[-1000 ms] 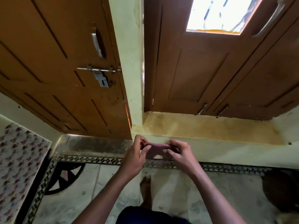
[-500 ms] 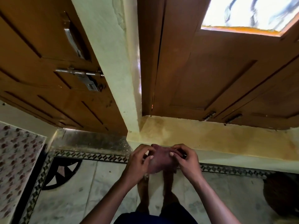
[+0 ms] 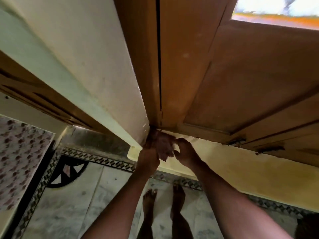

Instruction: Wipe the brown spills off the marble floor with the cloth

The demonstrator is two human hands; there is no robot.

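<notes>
Bunching the crumpled mauve cloth (image 3: 163,146) between left hand (image 3: 149,155) and right hand (image 3: 185,153), curled fingers grasping it, wiping seems unstarted; the grey-veined marble floor (image 3: 82,202) lies well below the fingers.

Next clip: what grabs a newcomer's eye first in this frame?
Both hands, left hand and right hand, bunch a purplish cloth mid-frame, up near the foot of the brown door. Below, bare feet stand on the marble floor with its patterned border.
</notes>
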